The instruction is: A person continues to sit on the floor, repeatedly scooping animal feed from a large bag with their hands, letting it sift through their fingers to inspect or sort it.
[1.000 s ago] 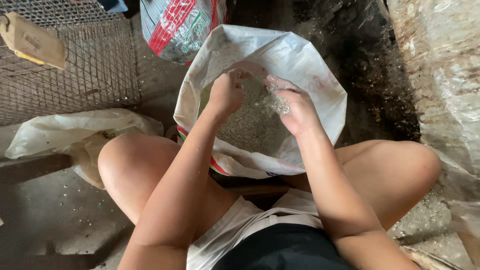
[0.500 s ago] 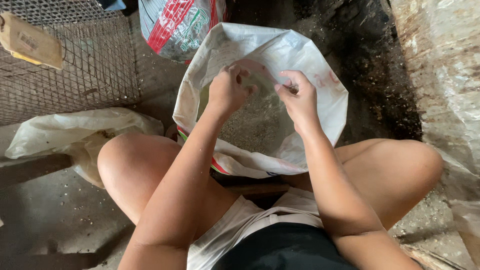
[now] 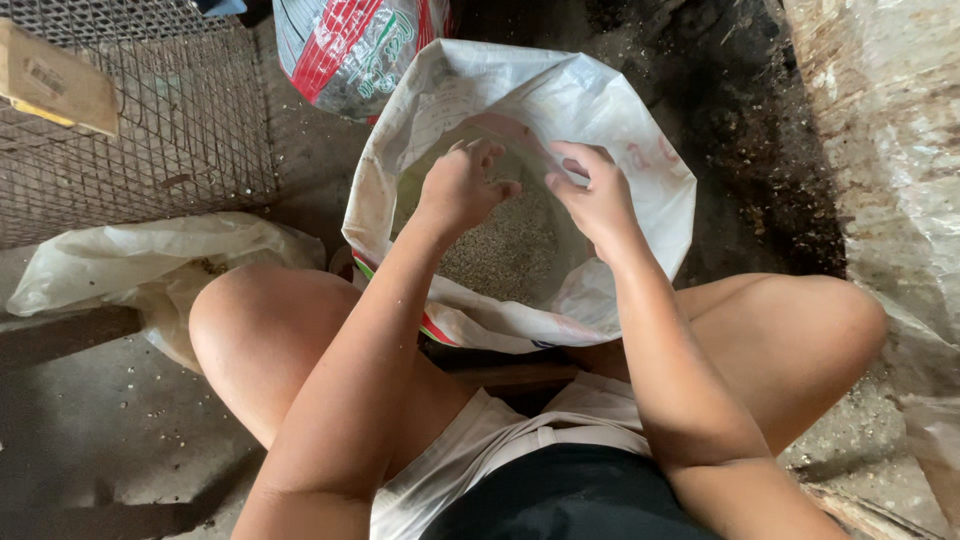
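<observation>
Grain (image 3: 505, 250) lies deep in the white sack (image 3: 640, 150) between your knees; your left hand (image 3: 458, 185) and right hand (image 3: 598, 200) hover empty, fingers loosely curled. Scoop low, keeping the rim open.

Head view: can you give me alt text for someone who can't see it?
Both hands, left hand and right hand, reach into an open white sack of grain between the seated person's knees. A wire cage stands to the left.
</observation>
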